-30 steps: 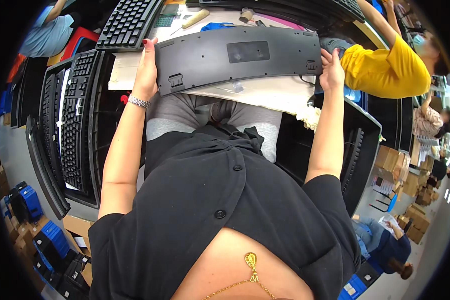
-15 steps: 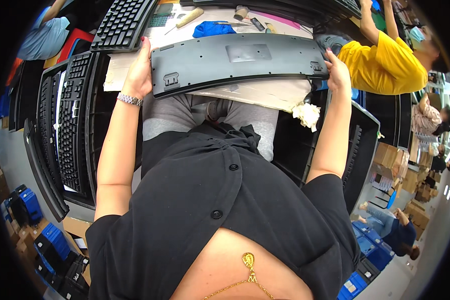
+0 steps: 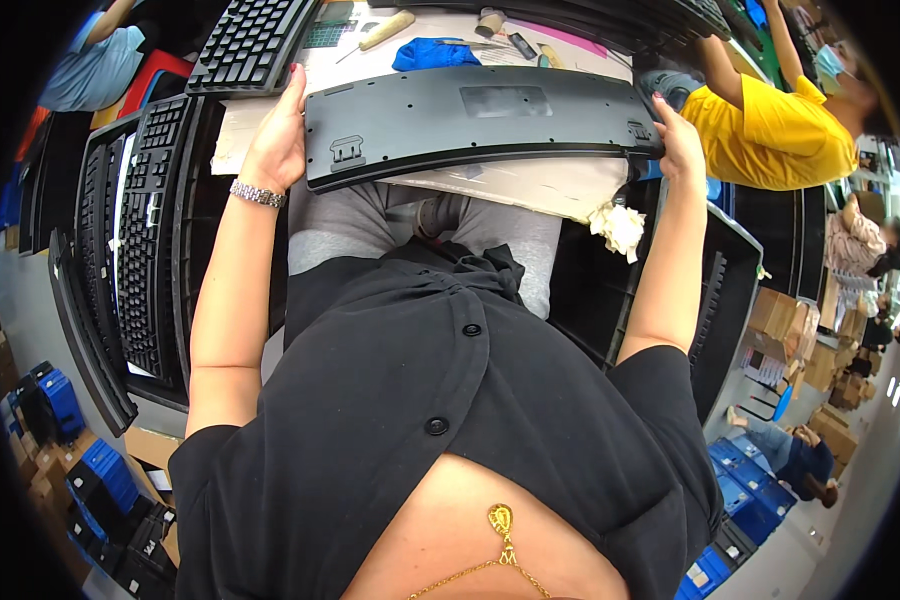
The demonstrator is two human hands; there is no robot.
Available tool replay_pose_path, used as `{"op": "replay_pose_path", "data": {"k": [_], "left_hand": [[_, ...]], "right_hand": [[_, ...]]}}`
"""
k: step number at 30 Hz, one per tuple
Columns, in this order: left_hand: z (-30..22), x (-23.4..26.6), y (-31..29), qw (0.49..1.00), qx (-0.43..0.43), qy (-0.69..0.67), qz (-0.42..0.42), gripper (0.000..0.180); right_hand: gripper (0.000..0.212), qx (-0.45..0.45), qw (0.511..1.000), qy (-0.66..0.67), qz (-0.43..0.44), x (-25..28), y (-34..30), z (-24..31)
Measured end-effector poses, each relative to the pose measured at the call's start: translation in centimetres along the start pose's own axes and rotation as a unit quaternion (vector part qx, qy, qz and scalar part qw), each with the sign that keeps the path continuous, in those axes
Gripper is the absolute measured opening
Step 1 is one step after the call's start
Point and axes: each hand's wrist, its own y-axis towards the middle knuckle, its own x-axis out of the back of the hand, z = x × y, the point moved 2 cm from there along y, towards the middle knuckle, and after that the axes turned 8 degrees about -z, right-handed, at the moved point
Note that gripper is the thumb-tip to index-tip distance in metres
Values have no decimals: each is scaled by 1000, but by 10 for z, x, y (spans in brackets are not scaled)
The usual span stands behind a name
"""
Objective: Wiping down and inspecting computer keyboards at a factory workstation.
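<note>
A black keyboard (image 3: 430, 125) is held underside up over the near part of the worktable, its screw holes, label recess and two fold-out feet facing me. My left hand (image 3: 278, 140) grips its left end, thumb along the edge. At the right end, my right hand (image 3: 679, 143) closes round the other short side. The keys face down and are hidden. Just beyond the keyboard lie a crumpled blue cloth (image 3: 432, 54) and a screwdriver-like tool (image 3: 385, 31) with a pale handle.
Keyboards (image 3: 155, 235) stand in a black bin at my left, and another keyboard (image 3: 248, 45) lies at the far left. A white crumpled wad (image 3: 618, 230) hangs by the table's (image 3: 530, 198) near right corner. A co-worker in a yellow shirt (image 3: 770, 130) sits at the right.
The keyboard stays between both hands and has tilted only slightly. The whole view has shifted a little. At the right, the co-worker's arms have moved.
</note>
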Motion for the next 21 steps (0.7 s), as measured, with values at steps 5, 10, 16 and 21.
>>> {"op": "replay_pose_path", "data": {"k": [5, 10, 16, 21], "left_hand": [[4, 1, 6, 999, -41, -22, 3, 73], [3, 0, 14, 994, -95, -38, 22, 75], [-2, 3, 29, 987, -148, -43, 41, 76], [-6, -1, 40, 980, -181, -56, 64, 75]], "right_hand": [[65, 17, 1000, -3, -12, 1, 2, 5], [61, 49, 996, 78, -8, 3, -9, 7], [47, 58, 981, 186, -3, 1, -20, -2], [39, 65, 956, 286, 7, 1, -25, -9]]}}
